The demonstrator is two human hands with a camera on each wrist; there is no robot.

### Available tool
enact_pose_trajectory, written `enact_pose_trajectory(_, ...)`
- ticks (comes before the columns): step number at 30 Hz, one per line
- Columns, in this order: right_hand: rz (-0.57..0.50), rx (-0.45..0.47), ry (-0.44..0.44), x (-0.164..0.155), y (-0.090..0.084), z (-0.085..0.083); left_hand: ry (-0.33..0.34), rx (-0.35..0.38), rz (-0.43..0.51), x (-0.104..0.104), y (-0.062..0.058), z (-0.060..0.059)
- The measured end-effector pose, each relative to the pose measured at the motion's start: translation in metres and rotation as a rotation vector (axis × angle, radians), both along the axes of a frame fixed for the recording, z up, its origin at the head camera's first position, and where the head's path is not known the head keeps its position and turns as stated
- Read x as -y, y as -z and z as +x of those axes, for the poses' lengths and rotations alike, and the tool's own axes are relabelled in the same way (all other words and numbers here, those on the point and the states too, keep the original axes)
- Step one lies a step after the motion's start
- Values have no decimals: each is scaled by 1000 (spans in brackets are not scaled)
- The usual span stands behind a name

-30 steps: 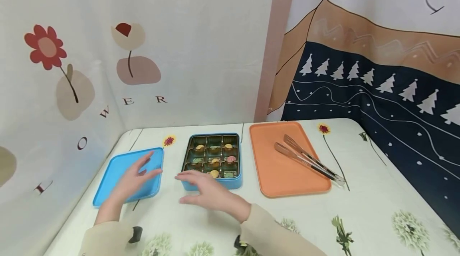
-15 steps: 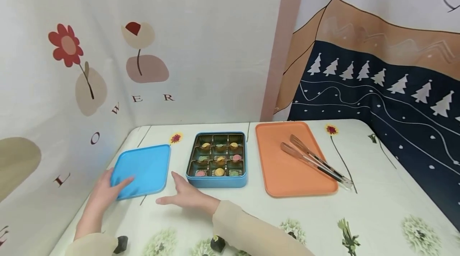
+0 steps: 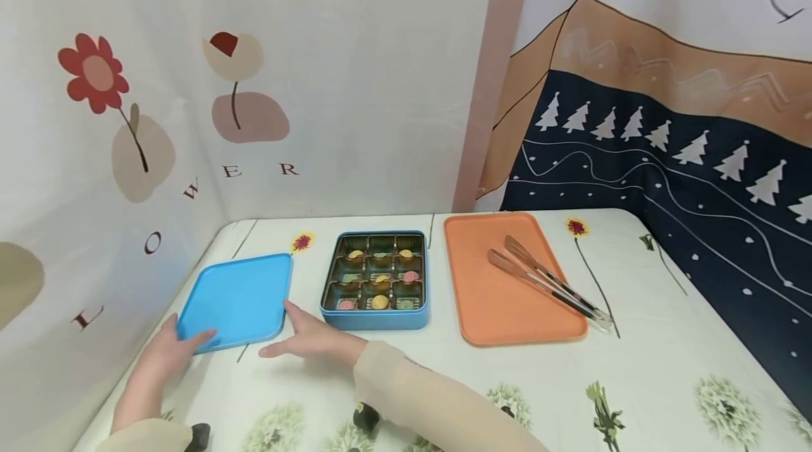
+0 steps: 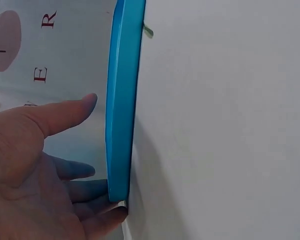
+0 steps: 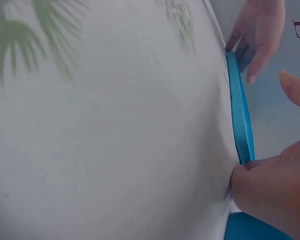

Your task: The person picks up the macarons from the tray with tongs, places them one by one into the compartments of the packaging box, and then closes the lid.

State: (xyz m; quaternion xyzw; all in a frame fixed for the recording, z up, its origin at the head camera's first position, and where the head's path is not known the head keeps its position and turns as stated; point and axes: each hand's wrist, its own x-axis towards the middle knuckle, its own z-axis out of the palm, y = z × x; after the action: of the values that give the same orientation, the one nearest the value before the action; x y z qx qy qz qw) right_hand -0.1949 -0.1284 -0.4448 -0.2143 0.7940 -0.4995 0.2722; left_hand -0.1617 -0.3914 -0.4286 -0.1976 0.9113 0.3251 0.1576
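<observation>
A shallow blue tray [image 3: 237, 297] lies flat on the left of the table. My left hand [image 3: 160, 353] is at its near left corner; in the left wrist view the fingers [image 4: 92, 192] touch the tray's end, while the thumb stands apart from the rim. On the opposite side, my right hand [image 3: 314, 339] reaches the tray's right edge with extended fingers and spread thumb. The right wrist view has its fingers against the end of the tray [image 5: 241, 117]. Beside the right hand stands a blue tin [image 3: 377, 321] with a divided insert holding several small cookies [image 3: 380, 302].
Right of the tin lies an orange tray [image 3: 488, 318], with metal tongs [image 3: 539, 279] resting across it and over its right edge. A flower-printed cloth [image 3: 641, 367] covers the table. Printed curtains [image 3: 355, 85] hang behind and at the sides.
My left hand has moved from over the blue tray down to its left side. My right hand has moved left from in front of the tin to the tray's right edge.
</observation>
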Motion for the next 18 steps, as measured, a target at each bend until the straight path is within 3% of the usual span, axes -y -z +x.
enact_pose_trajectory(5,35,-9,22,2,0,2,-47,-48,-59,2,-4,3)
enact_pose_trajectory(9,21,-21,81,-1,1,3,-126,-159,-117,3,-5,9)
enact_pose_trajectory(15,-179,51,141,-9,-4,9,-249,-324,-149,5,-20,18)
enact_pose_trajectory(18,-262,81,194,-9,-12,14,-248,-363,-138,8,-34,23)
